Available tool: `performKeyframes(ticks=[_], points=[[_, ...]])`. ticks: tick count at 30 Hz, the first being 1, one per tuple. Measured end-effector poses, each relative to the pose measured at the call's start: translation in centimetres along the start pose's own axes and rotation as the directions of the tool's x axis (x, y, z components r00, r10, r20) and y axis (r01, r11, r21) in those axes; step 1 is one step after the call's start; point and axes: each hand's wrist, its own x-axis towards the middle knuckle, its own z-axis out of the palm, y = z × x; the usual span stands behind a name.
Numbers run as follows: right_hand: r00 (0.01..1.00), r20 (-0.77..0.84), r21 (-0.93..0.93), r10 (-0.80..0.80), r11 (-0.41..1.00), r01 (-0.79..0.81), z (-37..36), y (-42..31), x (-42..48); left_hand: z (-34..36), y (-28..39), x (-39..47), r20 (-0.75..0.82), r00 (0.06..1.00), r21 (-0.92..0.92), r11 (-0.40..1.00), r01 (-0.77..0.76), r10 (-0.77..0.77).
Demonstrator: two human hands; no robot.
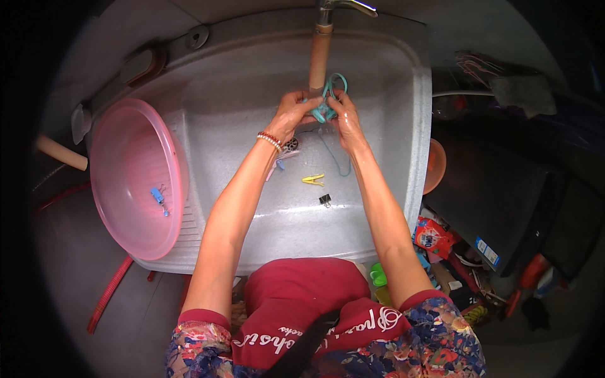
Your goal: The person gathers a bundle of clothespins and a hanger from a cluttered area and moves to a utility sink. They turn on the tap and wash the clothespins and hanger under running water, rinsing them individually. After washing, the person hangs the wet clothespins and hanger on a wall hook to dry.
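Note:
Under a faucet fitted with a tan hose [319, 61], my left hand [293, 113] and my right hand [345, 115] both grip a teal looped item [324, 109], perhaps a strap or cord; its exact kind is unclear. Both hands look wet. Below them in the grey sink [227, 118] lie a yellow clothespin [313, 179], a black binder clip [325, 200], and a small blue clip [280, 164] beside pale pink strips near the drain [291, 144]. A thin dark cord [335, 158] curves along the sink floor under my right hand.
A pink plastic basin [137, 231] leans on the ribbed left side of the sink, holding blue clips [157, 194]. An orange bowl [434, 166] stands beyond the right rim. A red detergent packet [432, 237] and clutter lie below it. A soap dish [142, 66] sits at the back left.

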Motion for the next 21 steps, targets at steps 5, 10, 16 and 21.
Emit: performKeyframes(ticks=[5,10,16,21], points=[[0.994,0.106,-0.244,-0.028,0.968,0.053,1.5,1.0,0.1,-1.4,-2.0,-2.1,0.007,0.999,0.038,0.998,0.053,-0.053],[0.987,0.154,-0.218,0.046,0.976,-0.011,1.7,1.2,-0.9,-3.2,-2.8,-2.7,-0.077,0.994,0.150,0.987,-0.063,0.075],[0.982,0.177,-0.213,0.070,0.976,-0.031,1.4,1.6,-1.3,-3.2,-2.5,-3.5,-0.177,0.761,0.846,0.492,-0.207,0.625],[0.977,0.208,-0.388,-0.045,0.913,0.125,0.4,2.1,-0.5,-4.3,0.4,-4.6,0.061,0.681,0.967,0.126,-0.222,0.730]])
